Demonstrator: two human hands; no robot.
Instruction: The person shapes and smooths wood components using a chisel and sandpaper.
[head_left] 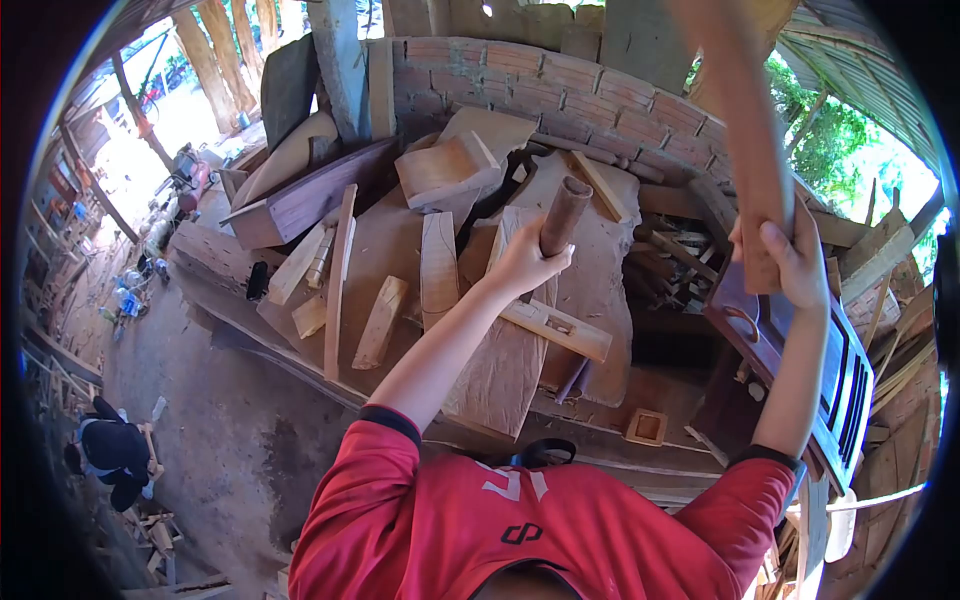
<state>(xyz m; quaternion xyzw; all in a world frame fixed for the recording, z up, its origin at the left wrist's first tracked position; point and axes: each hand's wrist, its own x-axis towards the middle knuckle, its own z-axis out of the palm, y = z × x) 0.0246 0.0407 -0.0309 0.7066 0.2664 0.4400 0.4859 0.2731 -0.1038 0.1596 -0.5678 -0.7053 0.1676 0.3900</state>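
Note:
My left hand (530, 260) is closed around a thick, round wooden handle (566, 212) with a worn top. Whatever lies below the fist is hidden. Under it, on the bench, rests a pale wood piece (590, 341) with rectangular slots cut in it. My right hand (797, 262), raised at the right, grips one end of a long wooden bar (752, 140). The bar stretches up past the top of the view and is slightly blurred there. Between the two hands is a wide gap.
Offcuts (381, 322) and a curved wood block (448, 170) lie on the bench's big slab (500, 370). A slatted dark panel (835, 375) leans at the right. Behind is a brick wall (560, 85). A small square frame (646, 427) sits in front. A person (112, 450) is at lower left.

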